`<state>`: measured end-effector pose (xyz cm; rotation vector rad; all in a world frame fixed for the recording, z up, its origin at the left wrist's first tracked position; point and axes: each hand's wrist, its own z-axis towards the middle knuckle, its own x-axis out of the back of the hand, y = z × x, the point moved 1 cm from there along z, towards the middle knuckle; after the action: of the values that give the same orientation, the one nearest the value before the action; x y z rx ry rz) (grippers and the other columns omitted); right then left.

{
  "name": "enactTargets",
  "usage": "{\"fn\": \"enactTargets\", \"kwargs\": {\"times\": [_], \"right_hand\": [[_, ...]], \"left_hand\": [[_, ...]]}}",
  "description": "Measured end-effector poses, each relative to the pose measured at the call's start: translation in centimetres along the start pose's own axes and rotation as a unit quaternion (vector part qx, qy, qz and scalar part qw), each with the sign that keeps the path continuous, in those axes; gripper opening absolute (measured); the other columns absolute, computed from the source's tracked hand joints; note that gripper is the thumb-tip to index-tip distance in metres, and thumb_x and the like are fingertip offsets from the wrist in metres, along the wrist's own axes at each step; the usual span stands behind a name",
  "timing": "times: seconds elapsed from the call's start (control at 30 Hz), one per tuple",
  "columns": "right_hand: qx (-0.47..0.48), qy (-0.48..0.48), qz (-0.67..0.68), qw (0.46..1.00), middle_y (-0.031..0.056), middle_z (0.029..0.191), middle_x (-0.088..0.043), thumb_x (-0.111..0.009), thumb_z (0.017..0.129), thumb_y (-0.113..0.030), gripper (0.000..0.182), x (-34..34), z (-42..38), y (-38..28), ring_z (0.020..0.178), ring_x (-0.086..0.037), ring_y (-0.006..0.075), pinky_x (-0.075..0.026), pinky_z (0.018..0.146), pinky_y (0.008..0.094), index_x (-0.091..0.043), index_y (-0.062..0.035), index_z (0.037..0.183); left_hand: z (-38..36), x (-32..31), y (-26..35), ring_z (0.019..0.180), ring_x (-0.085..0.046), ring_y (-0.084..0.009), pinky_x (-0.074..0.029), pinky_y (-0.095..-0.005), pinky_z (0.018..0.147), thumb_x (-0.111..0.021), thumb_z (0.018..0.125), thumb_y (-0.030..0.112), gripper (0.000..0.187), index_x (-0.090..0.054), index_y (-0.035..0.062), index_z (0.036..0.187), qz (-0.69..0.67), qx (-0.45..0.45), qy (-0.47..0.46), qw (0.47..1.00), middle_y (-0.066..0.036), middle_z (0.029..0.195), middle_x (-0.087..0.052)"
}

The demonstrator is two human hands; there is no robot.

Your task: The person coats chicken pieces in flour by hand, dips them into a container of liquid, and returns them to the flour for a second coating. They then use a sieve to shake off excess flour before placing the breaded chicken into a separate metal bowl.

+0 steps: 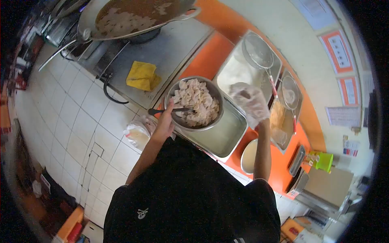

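Observation:
My left hand (165, 123) is closed at the near left rim of a round metal bowl (222, 106), its thumb lying across a black utensil handle (156, 111). Pale chunks of raw meat (197, 99) fill the bowl, and the utensil's far end is sunk among them. The bowl rests over a rectangular metal pan of cloudy liquid (221, 135). Covered by a loose clear plastic glove, my right hand (252, 106) hovers at the near edge of a metal tray of white flour (233, 73). Its fingers look loosely apart, with nothing visible in them.
A round strainer (258, 50) lies over the flour tray. Another strainer (289, 91) crosses a tray of orange crumbs (277, 117). A bowl of batter (249, 157) stands near my right forearm. At upper left are a wok of brown oil (137, 16) and a yellow cloth (142, 75).

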<state>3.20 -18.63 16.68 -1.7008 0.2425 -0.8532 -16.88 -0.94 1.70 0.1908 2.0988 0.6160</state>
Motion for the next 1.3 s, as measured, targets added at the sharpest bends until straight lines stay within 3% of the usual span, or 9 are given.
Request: {"fn": "enactTargets", "kwargs": {"times": [0.1, 0.2, 0.33, 0.53, 0.7, 0.93, 1.03, 1.1, 1.3], "right_hand": [[-0.005, -0.092, -0.05, 0.994, 0.0034, 0.092, -0.066, -0.064, 0.079, -0.007, 0.022, -2.7, 0.4, -1.5, 0.086, -0.062, 0.0142, -0.049, 0.08, 0.027, -0.064, -0.0055, 0.101], [0.139, 0.032, -0.205, 0.968, 0.0076, 0.089, -0.066, -0.065, 0.079, -0.01, 0.021, -2.4, -0.2, -0.6, 0.084, -0.064, 0.0207, -0.051, 0.077, 0.0296, -0.065, -0.0055, 0.099], [0.007, 0.155, -0.245, 0.957, 0.0109, 0.093, -0.065, -0.063, 0.08, -0.013, 0.018, -1.8, -1.2, -1.4, 0.084, -0.063, 0.023, -0.05, 0.077, 0.0309, -0.067, -0.0069, 0.097], [0.164, -0.135, -0.327, 0.921, 0.0135, 0.09, -0.064, -0.059, 0.08, -0.025, 0.022, -6.2, 4.8, -3.7, 0.079, -0.062, 0.0283, -0.049, 0.075, 0.0368, -0.065, -0.0101, 0.095], [0.154, -0.329, -0.481, 0.798, 0.0132, 0.08, -0.064, -0.055, 0.078, -0.023, 0.02, -10.7, 6.8, -9.1, 0.077, -0.062, 0.029, -0.049, 0.069, 0.0368, -0.065, -0.0106, 0.091], [0.137, -0.229, -0.491, 0.829, 0.0134, 0.076, -0.063, -0.055, 0.077, -0.021, 0.019, -4.7, 7.5, -10.7, 0.075, -0.063, 0.0288, -0.049, 0.067, 0.0371, -0.065, -0.0101, 0.09], [0.08, -0.129, -0.49, 0.859, 0.0135, 0.074, -0.063, -0.055, 0.077, -0.02, 0.019, 1.0, 5.3, -11.5, 0.074, -0.063, 0.0287, -0.049, 0.066, 0.0372, -0.065, -0.0098, 0.089], [0.027, -0.091, -0.513, 0.853, 0.0135, 0.073, -0.063, -0.055, 0.077, -0.019, 0.019, 3.3, 3.3, -11.5, 0.074, -0.063, 0.0287, -0.049, 0.065, 0.0373, -0.065, -0.0096, 0.089], [-0.033, -0.185, -0.686, 0.703, 0.0133, 0.072, -0.064, -0.057, 0.074, -0.014, 0.014, 2.4, -0.3, -8.0, 0.072, -0.065, 0.0258, -0.05, 0.063, 0.0366, -0.067, -0.0073, 0.082]], "left_hand": [[-0.5, -3.3, 1.0, 0.111, -0.052, -0.0212, -0.042, -0.0358, 0.095, -0.047, 0.093, 0.038, 0.049, -0.043, 0.0016, 0.127, -0.001, 0.057, -0.038, 0.998, -0.012, 0.119, -0.055], [1.6, -2.8, -0.4, 0.108, -0.053, -0.0203, -0.045, -0.0349, 0.091, -0.052, 0.091, 0.038, 0.051, -0.042, 0.0019, 0.125, 0.009, 0.078, -0.067, 0.995, -0.01, 0.119, -0.054], [2.2, -2.9, -0.4, 0.108, -0.053, -0.0199, -0.047, -0.0344, 0.088, -0.061, 0.087, 0.031, 0.052, -0.039, 0.0052, 0.128, 0.041, 0.098, -0.041, 0.993, -0.01, 0.121, -0.052], [2.3, -4.9, -0.9, 0.104, -0.051, -0.0165, -0.047, -0.0314, 0.083, -0.067, 0.082, 0.02, 0.056, -0.038, 0.0096, 0.129, 0.178, 0.1, -0.043, 0.978, -0.008, 0.12, -0.049], [4.1, -4.0, -4.0, 0.104, -0.049, -0.0129, -0.045, -0.0286, 0.076, -0.07, 0.078, 0.016, 0.059, -0.04, 0.0084, 0.128, 0.173, 0.123, -0.069, 0.975, -0.006, 0.119, -0.049], [1.4, -8.2, -2.2, 0.104, -0.053, -0.0184, -0.05, -0.0338, 0.082, -0.071, 0.079, 0.02, 0.056, -0.041, 0.0072, 0.125, 0.205, 0.038, -0.109, 0.972, -0.007, 0.117, -0.052], [1.1, -7.7, -1.9, 0.103, -0.056, -0.0208, -0.051, -0.0351, 0.08, -0.066, 0.083, 0.017, 0.049, -0.043, 0.005, 0.124, 0.125, 0.087, -0.063, 0.986, -0.009, 0.116, -0.054], [2.2, -5.8, -3.3, 0.11, -0.052, -0.0257, -0.044, -0.0411, 0.093, -0.057, 0.088, 0.026, 0.047, -0.043, 0.0044, 0.127, 0.085, 0.086, -0.088, 0.989, -0.011, 0.123, -0.052], [3.2, -5.1, -4.0, 0.106, -0.056, -0.0252, -0.045, -0.0404, 0.09, -0.053, 0.089, 0.031, 0.047, -0.046, -0.0002, 0.123, 0.026, 0.053, -0.061, 0.996, -0.014, 0.118, -0.055]]}}
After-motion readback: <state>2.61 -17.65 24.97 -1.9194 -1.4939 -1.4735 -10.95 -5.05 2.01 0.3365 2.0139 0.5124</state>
